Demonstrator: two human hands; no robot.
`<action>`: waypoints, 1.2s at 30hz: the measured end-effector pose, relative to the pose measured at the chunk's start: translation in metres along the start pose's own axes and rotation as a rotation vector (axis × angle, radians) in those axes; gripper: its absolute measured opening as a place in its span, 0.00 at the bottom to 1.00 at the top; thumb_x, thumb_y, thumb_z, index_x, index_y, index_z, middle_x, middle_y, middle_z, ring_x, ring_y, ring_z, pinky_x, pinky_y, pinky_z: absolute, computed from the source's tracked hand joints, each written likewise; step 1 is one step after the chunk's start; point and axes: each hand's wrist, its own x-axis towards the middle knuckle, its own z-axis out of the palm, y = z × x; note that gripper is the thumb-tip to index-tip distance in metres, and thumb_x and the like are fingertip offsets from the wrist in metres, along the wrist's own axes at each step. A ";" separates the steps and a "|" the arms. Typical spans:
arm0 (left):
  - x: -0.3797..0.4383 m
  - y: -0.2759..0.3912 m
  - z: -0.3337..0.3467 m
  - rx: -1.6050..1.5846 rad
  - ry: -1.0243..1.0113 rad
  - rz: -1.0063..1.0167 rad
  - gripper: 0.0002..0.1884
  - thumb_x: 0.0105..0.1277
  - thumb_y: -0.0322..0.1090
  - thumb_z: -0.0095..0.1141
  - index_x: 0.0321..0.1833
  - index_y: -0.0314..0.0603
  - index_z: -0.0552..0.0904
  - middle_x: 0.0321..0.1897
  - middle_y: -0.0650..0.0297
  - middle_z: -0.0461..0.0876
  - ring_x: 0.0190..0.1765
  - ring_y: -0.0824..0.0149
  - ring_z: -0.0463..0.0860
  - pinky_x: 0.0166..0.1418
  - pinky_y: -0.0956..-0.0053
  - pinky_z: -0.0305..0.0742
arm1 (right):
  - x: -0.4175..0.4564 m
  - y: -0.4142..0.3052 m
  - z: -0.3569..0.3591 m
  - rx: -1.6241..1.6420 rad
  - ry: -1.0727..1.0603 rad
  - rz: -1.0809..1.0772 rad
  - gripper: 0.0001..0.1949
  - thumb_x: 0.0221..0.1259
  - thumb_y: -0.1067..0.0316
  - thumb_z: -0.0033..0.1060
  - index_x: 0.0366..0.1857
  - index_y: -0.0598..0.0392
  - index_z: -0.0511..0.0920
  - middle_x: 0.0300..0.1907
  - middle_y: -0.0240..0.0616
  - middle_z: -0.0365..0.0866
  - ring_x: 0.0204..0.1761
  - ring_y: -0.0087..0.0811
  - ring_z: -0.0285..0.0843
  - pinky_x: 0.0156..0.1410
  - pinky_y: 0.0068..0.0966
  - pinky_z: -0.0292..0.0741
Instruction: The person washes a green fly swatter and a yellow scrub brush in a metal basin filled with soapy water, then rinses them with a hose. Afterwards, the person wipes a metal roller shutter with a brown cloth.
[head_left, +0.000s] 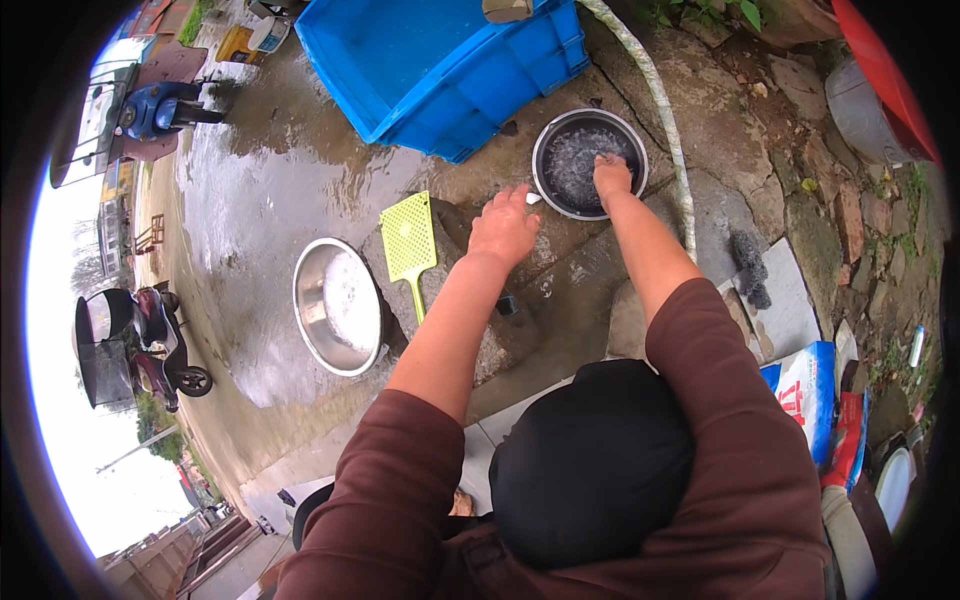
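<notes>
My right hand (613, 176) reaches into a round dark basin (559, 199) with a pale metal rim, over churned, bubbly water. Its fingertips are partly hidden, so whether they hold anything is unclear. Left of the basin, my left hand (504, 225) hovers above the wet ground with fingers apart and nothing visible in it. A small white piece (532, 199) shows between that hand and the basin rim. Beside my left forearm lies a yellow-green perforated plastic fly swatter (409, 232). Farther left, a stainless steel basin (311, 300) contains white suds.
A large blue plastic crate (480, 97) stands ahead. A pale hose (664, 97) curves past the dark basin's right side. Dark steel wool (748, 270) lies near a stone slab (791, 300). Printed bags (806, 390) sit at my right. Parked scooters (161, 112) stand far left.
</notes>
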 end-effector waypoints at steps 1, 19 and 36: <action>-0.010 -0.002 -0.002 0.312 -0.018 -0.009 0.34 0.75 0.47 0.61 0.81 0.45 0.70 0.82 0.51 0.67 0.82 0.48 0.67 0.79 0.40 0.67 | -0.023 -0.002 0.005 0.277 -0.360 0.336 0.21 0.84 0.46 0.52 0.56 0.53 0.83 0.47 0.42 0.89 0.46 0.36 0.88 0.48 0.39 0.86; 0.000 0.009 -0.045 0.617 -0.080 0.205 0.31 0.75 0.44 0.60 0.79 0.47 0.72 0.80 0.50 0.69 0.82 0.46 0.66 0.83 0.43 0.62 | -0.141 -0.082 0.003 -0.460 -0.345 -1.296 0.21 0.81 0.52 0.42 0.51 0.45 0.90 0.60 0.33 0.90 0.65 0.38 0.82 0.75 0.43 0.68; -0.038 0.015 -0.022 -2.233 -0.181 -0.003 0.31 0.81 0.66 0.42 0.66 0.47 0.78 0.63 0.52 0.83 0.65 0.44 0.82 0.73 0.41 0.75 | -0.222 -0.100 0.015 1.094 -1.696 0.459 0.27 0.83 0.40 0.50 0.33 0.54 0.84 0.28 0.38 0.82 0.29 0.32 0.79 0.36 0.31 0.78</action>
